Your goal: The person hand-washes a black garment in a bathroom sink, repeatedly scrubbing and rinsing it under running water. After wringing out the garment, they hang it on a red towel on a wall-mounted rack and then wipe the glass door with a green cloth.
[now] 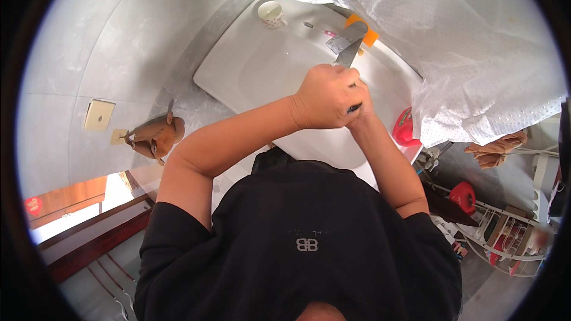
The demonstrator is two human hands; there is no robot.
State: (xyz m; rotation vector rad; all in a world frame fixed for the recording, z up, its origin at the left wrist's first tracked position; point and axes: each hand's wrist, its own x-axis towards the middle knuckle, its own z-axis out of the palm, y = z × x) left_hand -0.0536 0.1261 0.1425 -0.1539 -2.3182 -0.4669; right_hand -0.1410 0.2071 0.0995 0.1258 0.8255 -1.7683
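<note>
My left hand point(328, 96) is curled over my right hand point(365, 109) above the white washbasin point(254, 67). A small glossy black item point(354, 108) shows between the fingers; most of it is hidden, so its kind is unclear. The right hand's fingers are largely covered by the left. Just beyond the hands stands a flat metal faucet point(348, 38), its lower part partly hidden by my knuckles.
A dotted white cup point(271, 14) and a toothbrush point(329, 33) lie along the back rim, near an orange object point(370, 38). A red bottle point(405, 129) stands at the right rim below a white embossed curtain point(464, 62). A wire rack point(504, 232) is at right.
</note>
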